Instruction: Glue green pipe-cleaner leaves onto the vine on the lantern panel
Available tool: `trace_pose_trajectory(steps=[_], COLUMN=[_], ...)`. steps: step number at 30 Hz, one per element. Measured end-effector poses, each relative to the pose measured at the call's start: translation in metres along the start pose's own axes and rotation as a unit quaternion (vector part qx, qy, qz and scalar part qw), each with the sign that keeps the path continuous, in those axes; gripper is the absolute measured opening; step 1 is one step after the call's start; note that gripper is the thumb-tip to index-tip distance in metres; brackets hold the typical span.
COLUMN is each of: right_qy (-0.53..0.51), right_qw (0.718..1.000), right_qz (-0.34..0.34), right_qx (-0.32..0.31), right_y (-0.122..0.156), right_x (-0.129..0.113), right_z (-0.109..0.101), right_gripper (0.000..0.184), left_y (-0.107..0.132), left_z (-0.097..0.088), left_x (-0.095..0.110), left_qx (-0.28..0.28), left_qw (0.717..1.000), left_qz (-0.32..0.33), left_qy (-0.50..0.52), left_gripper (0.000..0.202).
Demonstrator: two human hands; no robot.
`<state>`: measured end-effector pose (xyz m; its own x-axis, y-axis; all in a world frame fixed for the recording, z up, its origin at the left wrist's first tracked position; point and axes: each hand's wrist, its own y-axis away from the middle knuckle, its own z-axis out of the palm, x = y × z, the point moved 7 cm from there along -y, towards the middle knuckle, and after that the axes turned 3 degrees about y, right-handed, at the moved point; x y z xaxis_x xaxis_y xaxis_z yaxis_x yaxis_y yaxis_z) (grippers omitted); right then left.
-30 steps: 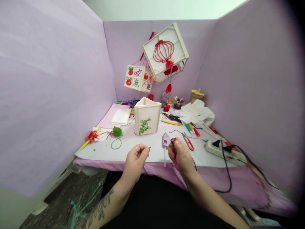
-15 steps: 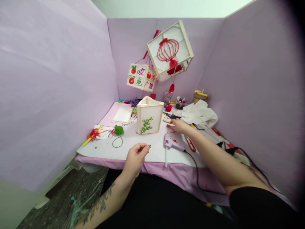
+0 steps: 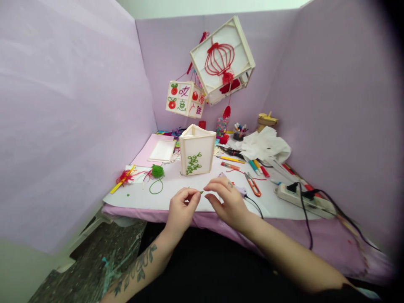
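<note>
Between thumb and forefinger my left hand [image 3: 184, 205] pinches a short piece of green yarn [image 3: 201, 192], its tip poking out to the right. My right hand [image 3: 227, 201] is just beside it, thumb and fingers apart, holding nothing I can see. Behind both hands stands a white three-sided lantern [image 3: 198, 153] with a green leafy sprig of yarn on its front face. A ball of green yarn [image 3: 157, 171] lies to the left with a loose loop trailing from it. The lilac glue gun [image 3: 242, 191] is mostly hidden behind my right hand.
Orange-handled thread snips [image 3: 253, 184], a yellow pencil [image 3: 232, 160] and markers [image 3: 256, 167] lie at the right. A power strip [image 3: 306, 201] with black cords sits at the right edge. Crumpled white paper [image 3: 265, 145] is behind. A large framed lantern [image 3: 222, 61] hangs above.
My right hand has come back from the pencil area to beside my left hand, its fingers now spread. My left hand still pinches the green piece. The view has shifted slightly.
</note>
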<state>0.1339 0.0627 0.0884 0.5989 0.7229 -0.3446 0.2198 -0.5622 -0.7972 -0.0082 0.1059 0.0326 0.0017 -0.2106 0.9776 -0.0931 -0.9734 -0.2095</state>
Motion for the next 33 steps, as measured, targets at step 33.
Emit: trace_pose_trajectory(steps=[33], right_qy=[0.138], right_qw=[0.983], right_qz=[0.080], right_qx=[-0.087], right_y=[-0.091], right_x=[0.078], right_z=[0.009], right_gripper=[0.012], left_y=[0.001], left_z=[-0.040], left_x=[-0.014], left_qx=[0.025], left_qw=[0.993], left_qz=[0.036], left_qy=[-0.114], left_gripper=[0.022])
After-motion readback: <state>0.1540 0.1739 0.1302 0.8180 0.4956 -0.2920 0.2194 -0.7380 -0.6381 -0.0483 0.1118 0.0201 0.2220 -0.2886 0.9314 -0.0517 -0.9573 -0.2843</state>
